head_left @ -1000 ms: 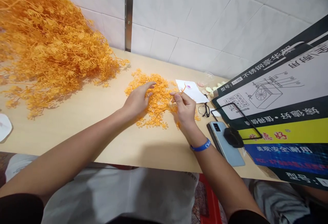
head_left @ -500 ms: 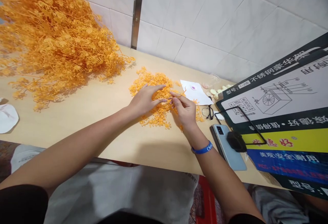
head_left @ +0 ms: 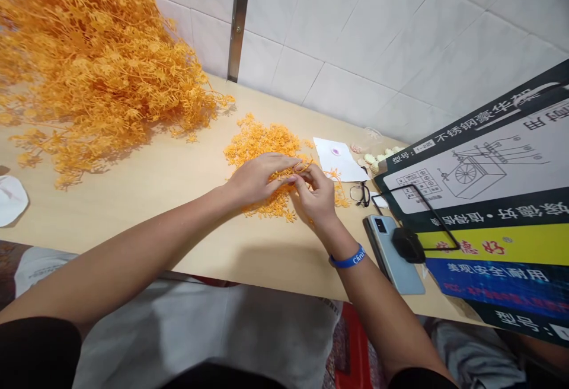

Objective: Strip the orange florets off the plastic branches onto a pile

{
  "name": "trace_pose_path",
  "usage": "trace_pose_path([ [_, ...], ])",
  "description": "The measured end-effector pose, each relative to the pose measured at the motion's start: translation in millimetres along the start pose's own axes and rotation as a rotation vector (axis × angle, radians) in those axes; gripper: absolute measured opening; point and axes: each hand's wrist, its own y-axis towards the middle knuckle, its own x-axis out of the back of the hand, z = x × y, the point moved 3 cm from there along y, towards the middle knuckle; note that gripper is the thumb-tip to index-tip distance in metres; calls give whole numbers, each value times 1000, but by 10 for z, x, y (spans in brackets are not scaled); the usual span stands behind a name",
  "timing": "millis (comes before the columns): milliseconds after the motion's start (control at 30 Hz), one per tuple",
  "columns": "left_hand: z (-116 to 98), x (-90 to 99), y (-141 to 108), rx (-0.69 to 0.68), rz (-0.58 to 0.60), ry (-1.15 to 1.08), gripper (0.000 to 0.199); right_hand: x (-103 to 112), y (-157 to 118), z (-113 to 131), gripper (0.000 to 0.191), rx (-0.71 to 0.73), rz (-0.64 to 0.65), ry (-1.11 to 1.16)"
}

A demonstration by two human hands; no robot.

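Observation:
Over a small pile of orange plastic sprigs (head_left: 260,139) in the middle of the table, both hands meet at their fingertips. My left hand (head_left: 258,180) is closed, its thumb and fingers pressed round part of an orange sprig. My right hand (head_left: 317,193), with a blue wristband (head_left: 347,257) on its wrist, pinches an orange stem (head_left: 306,168) just right of the left fingertips. Fingers hide most of the held piece. At the far left rises a much larger heap of orange sprigs (head_left: 111,75).
White paper (head_left: 340,160) lies right of the pile, near glasses (head_left: 360,194) and pale yellow pieces (head_left: 382,156). A phone (head_left: 398,252) lies beside a large printed box (head_left: 493,169). Behind the table (head_left: 186,223) stands a tiled wall (head_left: 355,39). A white round piece (head_left: 12,200) is at the left edge.
My left hand has closed from spread fingers and moved slightly right, onto the sprig. The fingertips of both hands are now closer together. The view has shifted slightly.

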Motion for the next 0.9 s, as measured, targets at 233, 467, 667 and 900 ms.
trace_pose_path([
  [233,-4,-21,-11,119,-52,-274,28,1,1,59,28,35,165,-111],
  [467,97,-56,44,393,-187,-851,45,89,23,219,39,206,295,-106],
  [667,58,290,90,335,-377,-622,27,46,35,169,29,352,276,-146],
  [900,171,191,69,295,-323,-290,49,237,84,141,29,273,-139,-271],
])
